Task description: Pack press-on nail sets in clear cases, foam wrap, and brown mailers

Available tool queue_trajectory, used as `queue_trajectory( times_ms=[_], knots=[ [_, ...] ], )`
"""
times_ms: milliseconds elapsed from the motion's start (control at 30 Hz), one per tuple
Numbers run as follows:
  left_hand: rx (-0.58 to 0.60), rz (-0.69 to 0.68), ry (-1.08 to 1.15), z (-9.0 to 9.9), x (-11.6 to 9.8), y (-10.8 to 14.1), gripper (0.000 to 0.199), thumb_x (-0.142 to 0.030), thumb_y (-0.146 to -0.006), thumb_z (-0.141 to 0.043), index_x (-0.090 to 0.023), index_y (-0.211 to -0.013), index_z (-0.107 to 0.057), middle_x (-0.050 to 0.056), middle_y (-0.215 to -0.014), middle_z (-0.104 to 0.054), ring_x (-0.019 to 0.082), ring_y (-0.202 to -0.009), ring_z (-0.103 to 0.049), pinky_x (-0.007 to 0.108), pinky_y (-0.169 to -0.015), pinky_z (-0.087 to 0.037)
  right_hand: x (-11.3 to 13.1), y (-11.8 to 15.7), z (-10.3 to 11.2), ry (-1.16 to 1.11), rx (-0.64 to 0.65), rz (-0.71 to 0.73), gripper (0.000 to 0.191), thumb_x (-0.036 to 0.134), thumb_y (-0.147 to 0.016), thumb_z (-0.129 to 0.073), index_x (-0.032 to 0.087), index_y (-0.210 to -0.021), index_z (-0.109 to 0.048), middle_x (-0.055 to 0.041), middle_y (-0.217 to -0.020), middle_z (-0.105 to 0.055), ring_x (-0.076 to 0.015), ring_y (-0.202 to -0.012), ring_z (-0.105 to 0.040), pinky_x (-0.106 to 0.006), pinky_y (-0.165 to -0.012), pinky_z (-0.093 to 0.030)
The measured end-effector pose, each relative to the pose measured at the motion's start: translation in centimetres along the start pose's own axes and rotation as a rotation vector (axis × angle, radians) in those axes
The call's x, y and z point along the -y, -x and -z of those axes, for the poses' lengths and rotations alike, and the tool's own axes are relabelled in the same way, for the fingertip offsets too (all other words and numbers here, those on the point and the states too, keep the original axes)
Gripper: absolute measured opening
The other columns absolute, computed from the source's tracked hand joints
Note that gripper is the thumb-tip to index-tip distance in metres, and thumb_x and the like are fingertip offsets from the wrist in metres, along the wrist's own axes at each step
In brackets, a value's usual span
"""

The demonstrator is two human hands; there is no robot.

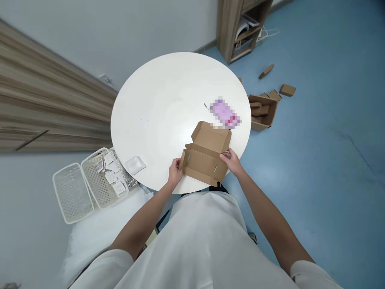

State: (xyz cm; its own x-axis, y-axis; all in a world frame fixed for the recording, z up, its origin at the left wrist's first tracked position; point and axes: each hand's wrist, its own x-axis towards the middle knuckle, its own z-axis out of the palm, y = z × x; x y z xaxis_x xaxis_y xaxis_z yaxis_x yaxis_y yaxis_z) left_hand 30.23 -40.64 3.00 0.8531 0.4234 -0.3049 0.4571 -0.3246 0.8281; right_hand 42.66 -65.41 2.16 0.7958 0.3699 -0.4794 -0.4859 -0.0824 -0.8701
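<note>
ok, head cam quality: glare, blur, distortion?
Head view: bright, slightly washed-out white table; purple item pixelated, detail lost. Head view: wide-angle stretch, strongest towards the edges. Head view: cardboard box, left hand and right hand reasonably sharp.

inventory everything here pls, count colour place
open cardboard box: one, brown, table's near right side
pixelated item: one, mostly purple, beyond box
packet: one, white, table's near left
round table: one, white, centre
perforated baskets or lids: two, whitish, lower left
carton: one, brown, floor, right
small boxes: several, brown, in and around carton
shelf unit: one, brown, back
wooden panel: one, brown, left
left fingers: one hand, box's left edge
right fingers: one hand, box's right side
</note>
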Motion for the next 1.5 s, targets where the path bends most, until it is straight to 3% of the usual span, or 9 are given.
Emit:
queue_trajectory(
  times_ms=[300, 400, 467, 600, 833, 1000, 1167, 1233, 1500],
  knots=[
    [0.187, -0.165, -0.100, 0.7, -0.4, -1.7, 0.047, -0.038, -0.078, -0.050, -0.018, -0.119, -0.039, 0.010, -0.107, -0.053, 0.019, -0.092, -0.054, 0.034, -0.075, -0.048, -1.5, 0.7, 0.2, 0.204, -0.237, 0.081, 0.039, 0.030, -0.070, -0.056, 0.020, -0.107, -0.048, -0.0072, -0.109, -0.059, -0.0208, -0.096, -0.057, -0.038, -0.082, -0.046],
    [0.167, -0.337, -0.229, 1.4, -0.5, -2.1, 0.067, -0.046, -0.069, -0.059, -0.016, -0.124, -0.035, 0.016, -0.117, -0.045, 0.025, -0.105, -0.047, 0.039, -0.080, -0.044, -1.3, 1.2, 0.5, 0.161, -0.333, 0.057, 0.038, 0.032, -0.068, -0.058, 0.019, -0.102, -0.050, -0.0079, -0.105, -0.061, -0.0214, -0.095, -0.057, -0.041, -0.083, -0.046],
    [0.246, -0.518, -0.342, 1.5, -0.7, -2.5, 0.077, -0.049, -0.059, -0.066, -0.017, -0.123, -0.039, 0.017, -0.123, -0.040, 0.031, -0.113, -0.040, 0.044, -0.088, -0.037, -1.1, 1.4, 0.7, 0.100, -0.380, 0.041, 0.036, 0.033, -0.066, -0.060, 0.019, -0.098, -0.051, -0.0077, -0.102, -0.063, -0.0211, -0.093, -0.058, -0.042, -0.083, -0.046],
    [0.523, -0.730, -0.531, 1.1, -1.6, -3.3, 0.052, -0.036, -0.063, -0.068, -0.027, -0.112, -0.053, 0.011, -0.125, -0.045, 0.033, -0.117, -0.037, 0.048, -0.096, -0.021, -0.7, 2.1, 1.2, 0.023, -0.437, -0.011, 0.035, 0.032, -0.061, -0.066, 0.018, -0.091, -0.053, -0.0078, -0.098, -0.064, -0.0213, -0.090, -0.059, -0.044, -0.082, -0.046],
    [0.579, -0.813, -0.586, 0.1, -1.9, -4.6, 0.017, -0.017, -0.075, -0.052, -0.027, -0.083, -0.064, 0.006, -0.112, -0.055, 0.028, -0.117, -0.039, 0.050, -0.097, -0.014, 0.5, 4.2, 1.0, -0.035, -0.377, -0.008, 0.047, 0.040, -0.060, -0.068, 0.021, -0.101, -0.053, -0.0072, -0.107, -0.061, -0.0219, -0.095, -0.057, -0.041, -0.082, -0.046],
    [0.537, -0.765, -0.605, 0.0, -2.1, -5.0, 0.015, -0.022, -0.071, -0.058, -0.025, -0.086, -0.062, 0.008, -0.112, -0.052, 0.030, -0.117, -0.037, 0.051, -0.097, -0.015, 0.0, 4.0, 0.3, 0.068, -0.589, -0.031, 0.039, 0.051, -0.072, -0.050, 0.019, -0.093, -0.057, -0.0079, -0.099, -0.063, -0.0225, -0.090, -0.058, -0.039, -0.076, -0.047],
    [0.410, -0.587, -0.465, 0.3, -2.6, -5.3, 0.089, -0.048, -0.055, -0.071, -0.018, -0.129, -0.030, 0.019, -0.138, -0.017, 0.036, -0.121, -0.029, 0.048, -0.091, -0.031, -1.0, 3.0, 0.2, 0.144, -0.578, 0.020, 0.037, 0.047, -0.072, -0.052, 0.017, -0.092, -0.058, -0.0076, -0.098, -0.064, -0.0221, -0.090, -0.058, -0.037, -0.076, -0.046],
    [0.416, -0.524, -0.398, 0.6, -2.7, -5.5, 0.103, -0.051, -0.052, -0.071, -0.020, -0.134, -0.017, 0.019, -0.139, -0.012, 0.034, -0.119, -0.033, 0.047, -0.089, -0.034, -0.9, 2.7, 0.0, 0.141, -0.566, 0.018, 0.037, 0.048, -0.072, -0.052, 0.017, -0.092, -0.058, -0.0075, -0.097, -0.064, -0.0223, -0.089, -0.058, -0.037, -0.075, -0.047],
    [0.296, -0.189, -0.075, 2.7, -0.8, -4.4, 0.118, -0.044, -0.046, -0.077, -0.022, -0.137, -0.005, 0.014, -0.119, -0.045, 0.027, -0.100, -0.051, 0.040, -0.081, -0.043, 1.6, 0.5, -3.0, 0.161, -0.401, 0.037, 0.039, 0.049, -0.072, -0.052, 0.019, -0.097, -0.055, -0.0073, -0.102, -0.063, -0.0224, -0.093, -0.057, -0.039, -0.080, -0.046]
  ],
)
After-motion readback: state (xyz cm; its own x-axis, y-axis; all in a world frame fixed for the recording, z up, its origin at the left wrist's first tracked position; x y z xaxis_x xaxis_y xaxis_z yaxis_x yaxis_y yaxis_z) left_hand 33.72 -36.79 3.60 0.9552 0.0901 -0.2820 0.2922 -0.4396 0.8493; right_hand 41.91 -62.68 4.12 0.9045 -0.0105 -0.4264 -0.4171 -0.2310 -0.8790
